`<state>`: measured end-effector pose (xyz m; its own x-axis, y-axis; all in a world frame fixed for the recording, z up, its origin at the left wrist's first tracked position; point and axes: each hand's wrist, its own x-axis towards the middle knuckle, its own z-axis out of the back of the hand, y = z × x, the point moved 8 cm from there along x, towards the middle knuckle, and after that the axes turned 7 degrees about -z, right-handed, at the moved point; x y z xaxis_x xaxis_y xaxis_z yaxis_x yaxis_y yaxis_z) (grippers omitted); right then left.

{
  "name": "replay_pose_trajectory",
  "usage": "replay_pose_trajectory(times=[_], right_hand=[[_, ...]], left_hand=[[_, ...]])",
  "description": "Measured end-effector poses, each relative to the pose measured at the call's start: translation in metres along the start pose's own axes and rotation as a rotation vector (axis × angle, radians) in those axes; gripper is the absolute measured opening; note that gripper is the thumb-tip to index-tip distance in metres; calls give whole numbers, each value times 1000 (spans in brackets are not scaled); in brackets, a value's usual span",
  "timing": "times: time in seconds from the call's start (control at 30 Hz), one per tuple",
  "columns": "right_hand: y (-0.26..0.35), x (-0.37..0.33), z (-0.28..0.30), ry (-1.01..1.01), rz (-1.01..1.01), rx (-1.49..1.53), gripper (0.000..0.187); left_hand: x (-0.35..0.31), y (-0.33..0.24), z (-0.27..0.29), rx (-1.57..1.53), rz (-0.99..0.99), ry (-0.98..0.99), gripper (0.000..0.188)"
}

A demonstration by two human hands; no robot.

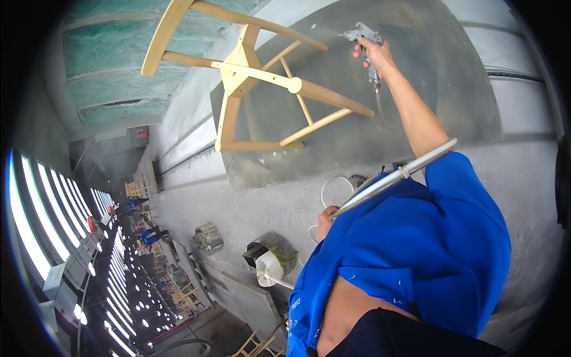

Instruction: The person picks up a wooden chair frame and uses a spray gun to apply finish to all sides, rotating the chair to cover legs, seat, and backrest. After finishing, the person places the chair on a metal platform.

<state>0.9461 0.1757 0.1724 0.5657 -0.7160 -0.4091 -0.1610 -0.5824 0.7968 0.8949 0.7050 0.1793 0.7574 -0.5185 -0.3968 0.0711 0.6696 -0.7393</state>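
My right hand [375, 55] is wrapped round a silver spray gun [370, 44], at the upper right with the arm stretched out. The gun's nozzle points left, toward a pale wooden chair frame [238, 68], and a thin hose [380, 104] hangs from its handle. Gun and frame do not touch. The frame has round legs and rails and no seat panel shows. Lower down, close to my blue shirt, my left hand [325, 221] is closed at the lower end of a pale grey pole [398, 177]. That pole slants up to the right across my right arm.
Behind the chair frame lies a large grey stained board [440, 113]. Two round containers [209, 238] [279, 250] stand on the floor, one with a white bucket [270, 266] at it. Farther left are several wooden chairs [138, 188], people in blue [148, 237] and bright windows [30, 214].
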Motion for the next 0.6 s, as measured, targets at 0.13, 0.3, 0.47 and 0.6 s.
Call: replay_pose_trajectory(times=[0.13,0.3,0.47,0.6], right_hand=[[-57,25,51,-186,-123,-31,22],[-91,45,96,-327,-227,-63,18],[-79,42,93,-363,-156,-63,17],[-61,33,68,-162,-50,24,22]], left_hand=[[-6,-8,5,96,-72,-20,27],[-7,5,8,63,-4,-12,26],[-8,10,11,76,13,-11,25],[-10,13,12,81,21,-17,25]])
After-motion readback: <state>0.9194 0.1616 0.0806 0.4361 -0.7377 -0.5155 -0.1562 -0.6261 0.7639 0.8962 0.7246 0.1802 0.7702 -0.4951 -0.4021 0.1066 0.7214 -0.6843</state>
